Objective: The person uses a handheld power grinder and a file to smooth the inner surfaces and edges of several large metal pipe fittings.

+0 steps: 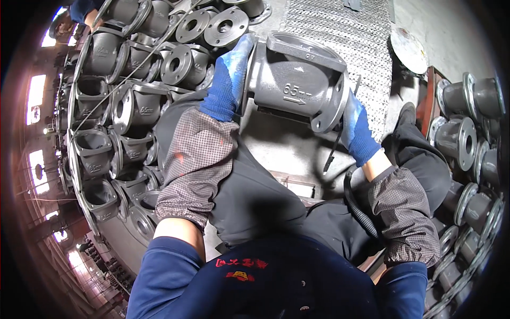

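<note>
We've got a dark grey cast-metal valve body w/ round end flanges (297, 82) up front, over the gap btwn our knees, lying on its side w/ a raised arrow facing us. Our left hand (226, 82), in a blue knit glove, grips the L flange; our right hand (357, 127), gloved to match, clasps the R flange, so the piece sits btwn both palms. Can't tell if anything props it from below.

Surface: pale grey concrete floor (454, 37), w/ a silvery-grey textured mat (366, 58) spread just beyond the valve body. R of the mat there's a round whitish disc (408, 50) (blotchy, maybe a stool top), near a rust-red metal frame (430, 98).

Room: on our L, rows of similar grey flanged castings (146, 109) are stacked close, w/ bright windows (37, 101) past them, bent by the lens. Top L, a co-worker's hand (91, 18) shows by the stack, mostly cut off. On our R, more grey cylindrical flanged pipe pcs (450, 137) are piled up. A black corrugated hose (358, 207) curves by our R thigh.
</note>
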Available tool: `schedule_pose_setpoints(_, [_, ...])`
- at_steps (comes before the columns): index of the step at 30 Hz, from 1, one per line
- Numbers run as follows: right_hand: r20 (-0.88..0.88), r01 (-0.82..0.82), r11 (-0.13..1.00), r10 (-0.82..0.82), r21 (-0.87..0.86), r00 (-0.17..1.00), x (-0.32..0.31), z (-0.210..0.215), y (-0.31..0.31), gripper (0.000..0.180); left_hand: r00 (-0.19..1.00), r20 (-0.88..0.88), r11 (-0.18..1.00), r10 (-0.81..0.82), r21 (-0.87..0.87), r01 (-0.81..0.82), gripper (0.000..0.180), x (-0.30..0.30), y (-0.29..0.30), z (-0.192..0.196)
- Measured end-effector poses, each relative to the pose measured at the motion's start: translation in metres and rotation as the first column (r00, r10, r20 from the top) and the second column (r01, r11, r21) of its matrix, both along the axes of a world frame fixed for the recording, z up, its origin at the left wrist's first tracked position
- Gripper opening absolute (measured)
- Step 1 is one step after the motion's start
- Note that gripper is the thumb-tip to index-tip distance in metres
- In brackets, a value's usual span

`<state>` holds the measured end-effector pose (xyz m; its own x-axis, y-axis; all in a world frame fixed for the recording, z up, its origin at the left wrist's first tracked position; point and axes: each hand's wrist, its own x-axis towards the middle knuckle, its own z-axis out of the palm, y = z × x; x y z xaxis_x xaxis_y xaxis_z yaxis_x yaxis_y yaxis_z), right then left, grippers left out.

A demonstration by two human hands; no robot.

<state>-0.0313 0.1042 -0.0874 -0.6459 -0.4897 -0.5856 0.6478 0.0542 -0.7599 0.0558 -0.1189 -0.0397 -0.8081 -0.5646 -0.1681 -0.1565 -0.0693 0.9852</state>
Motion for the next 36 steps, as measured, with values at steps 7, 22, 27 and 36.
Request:
schedule_pose_setpoints(7, [-0.108, 0.025, 1.0, -0.027, -0.019, 0.994, -0.011, -0.02, -0.008, 0.053, 0.994, -0.011, 0.983, 0.108, -0.15, -0.108, 0.044, 0.017, 0.003, -0.009])
schedule_pose_setpoints(22, [-0.198, 0.203, 0.978, -0.208, -0.044, 0.958, -0.055, -0.049, 0.019, 0.044, 0.927, -0.151, 0.693, -0.343, -0.707, 0.141, 0.047, -0.004, 0.028, -0.005])
schedule_pose_setpoints(27, [-0.031, 0.193, 0.97, -0.2, -0.147, 0.979, -0.051, -0.022, 0.003, 0.041, 0.946, -0.056, 0.158, -0.319, -0.987, -0.005, 0.043, -0.009, 0.007, -0.014])
schedule_pose_setpoints(36, [-0.633, -0.123, 0.962, 0.253, 0.243, 0.731, -0.058, -0.013, 0.007, 0.035, 0.998, -0.059, 0.941, -0.008, -0.338, -0.012, 0.044, -0.003, 0.021, -0.001])
